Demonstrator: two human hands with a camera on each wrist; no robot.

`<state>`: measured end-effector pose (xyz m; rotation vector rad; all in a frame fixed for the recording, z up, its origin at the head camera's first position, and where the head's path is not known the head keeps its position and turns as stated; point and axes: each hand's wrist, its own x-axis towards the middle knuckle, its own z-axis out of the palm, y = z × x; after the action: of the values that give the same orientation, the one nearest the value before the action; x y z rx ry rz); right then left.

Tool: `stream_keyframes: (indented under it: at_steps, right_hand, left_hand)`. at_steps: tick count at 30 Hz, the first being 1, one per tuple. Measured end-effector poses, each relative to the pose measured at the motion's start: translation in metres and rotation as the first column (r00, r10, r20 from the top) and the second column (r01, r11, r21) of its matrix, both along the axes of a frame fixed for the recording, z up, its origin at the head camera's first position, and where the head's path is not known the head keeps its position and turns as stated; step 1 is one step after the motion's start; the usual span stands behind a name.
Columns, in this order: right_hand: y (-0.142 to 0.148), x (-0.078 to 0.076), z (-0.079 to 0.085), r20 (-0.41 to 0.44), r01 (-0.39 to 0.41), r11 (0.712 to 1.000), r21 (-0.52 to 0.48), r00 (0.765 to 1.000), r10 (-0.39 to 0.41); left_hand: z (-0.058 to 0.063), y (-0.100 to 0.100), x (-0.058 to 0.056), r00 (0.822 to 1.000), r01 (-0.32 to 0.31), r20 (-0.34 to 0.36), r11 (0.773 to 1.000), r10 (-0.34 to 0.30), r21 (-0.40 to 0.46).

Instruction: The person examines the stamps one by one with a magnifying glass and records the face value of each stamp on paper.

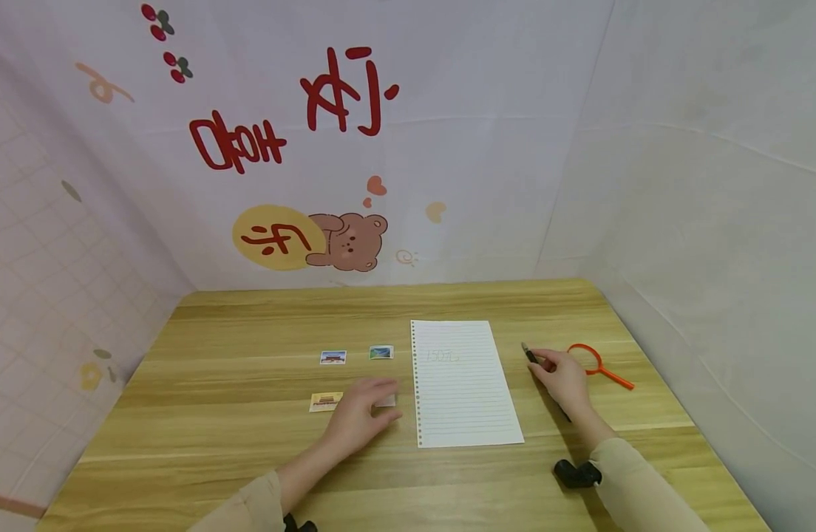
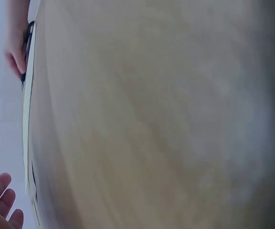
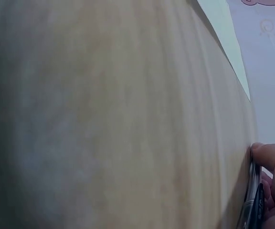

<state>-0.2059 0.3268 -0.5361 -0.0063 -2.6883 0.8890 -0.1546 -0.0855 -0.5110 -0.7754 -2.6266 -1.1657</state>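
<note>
**Right hand (image 1: 563,378) held the pen (image 1: 531,356) just off the ruled sheet (image 1: 466,391)**

Thumb and fingers were curled round the pen, its tip end reaching past the fingertips and pointing away from the wrist. The pen lay well to the right of the sheet; whether it touched the worktop (image 1: 488,488) could not be told. A light pinch near the tip, the rear end free to lean back, seemed the steadiest way to handle it; gripping harder would probably have cost control.

The left hand (image 1: 361,410) was spread and loose, with no hold to be seen. It partly hid a pale card (image 1: 388,401), and contact with that card was unclear. Flat fingers laid on the sheet's punched edge would likely have kept the paper from sliding, provided the sleeve cleared the cards.

Near that hand lay a yellowish card (image 1: 324,401), and beyond it a card with a red building (image 1: 332,357) and a blue-green card (image 1: 381,352). Faint handwriting (image 1: 443,356) marked the upper part of the sheet. An orange magnifying glass (image 1: 616,378) lay just beyond the right hand, close enough that a careless backward sweep could have knocked it.
</note>
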Motion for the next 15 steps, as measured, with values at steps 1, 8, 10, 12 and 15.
stream_keyframes:
  at_steps: [1,8,10,12,15]
  right_hand:
    - [0.000,0.000,0.000,0.000,0.001,1.000,-0.004,1.000,-0.001]
    - [0.004,0.007,0.007,0.000,-0.024,0.992,-0.124,1.000,0.024]
    - [0.006,0.010,0.013,-0.025,-0.046,0.986,-0.163,0.999,0.042]
    - [0.010,0.013,0.019,-0.058,-0.064,0.981,-0.183,0.997,0.055]
    - [0.020,0.017,0.029,-0.101,-0.077,0.981,-0.180,0.993,0.059]
  left_hand:
    - [0.000,-0.002,-0.001,1.000,-0.012,-0.002,1.000,0.012,0.002]
    - [-0.005,-0.012,-0.010,0.998,-0.063,-0.004,0.998,0.063,-0.008]
    - [-0.006,-0.014,-0.012,0.997,-0.074,-0.010,0.997,0.074,-0.013]
    - [-0.007,-0.016,-0.015,0.996,-0.086,-0.020,0.996,0.085,-0.029]
    - [-0.007,-0.018,-0.018,0.995,-0.097,-0.013,0.994,0.096,-0.046]
